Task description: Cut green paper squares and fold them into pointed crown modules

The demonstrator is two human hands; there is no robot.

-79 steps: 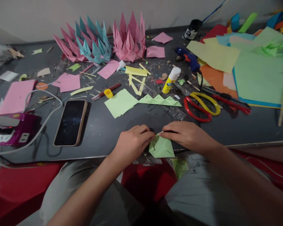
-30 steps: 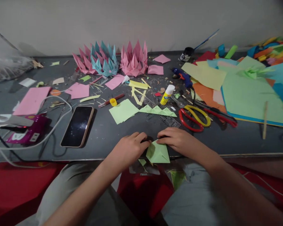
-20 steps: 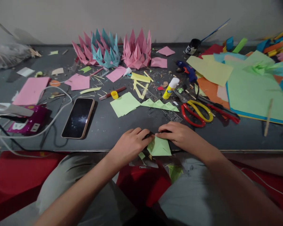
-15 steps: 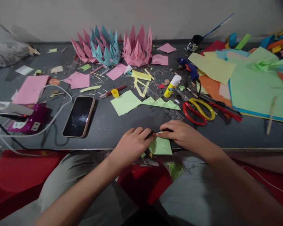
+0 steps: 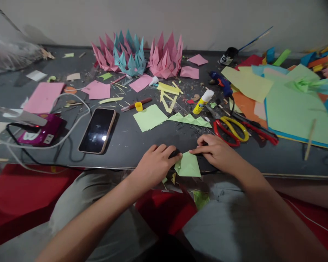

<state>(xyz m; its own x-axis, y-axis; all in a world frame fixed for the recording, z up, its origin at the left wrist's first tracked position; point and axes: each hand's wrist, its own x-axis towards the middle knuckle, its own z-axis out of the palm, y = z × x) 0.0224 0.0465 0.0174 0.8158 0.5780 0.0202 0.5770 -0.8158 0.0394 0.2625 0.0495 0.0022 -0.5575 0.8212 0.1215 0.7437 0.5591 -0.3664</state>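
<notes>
A light green square of paper point(image 5: 190, 165) lies at the table's front edge, partly jutting over it, with a corner folded at its upper left. My left hand point(image 5: 157, 162) pinches the paper's left side between thumb and curled fingers. At its top corner, the fingertips of my right hand point(image 5: 217, 151) press on the paper with the fingers bent together. Just beyond are a stack of green paper squares point(image 5: 150, 118) and a green strip of folded triangles point(image 5: 191, 120). A glue stick point(image 5: 202, 102) stands uncapped near its yellow cap point(image 5: 138, 106).
Red-and-yellow-handled scissors point(image 5: 231, 131) lie beyond my right hand. A phone point(image 5: 97, 131) and a purple power adapter point(image 5: 42, 131) with cables are on the left. Pink and blue folded paper crowns point(image 5: 129, 54) stand at the back. A glue gun point(image 5: 221, 83) and coloured sheets point(image 5: 297, 105) lie right.
My right hand has slid slightly right, away from my left hand, along the paper's top. More of the green paper's upper part shows. The whole view has shifted a little.
</notes>
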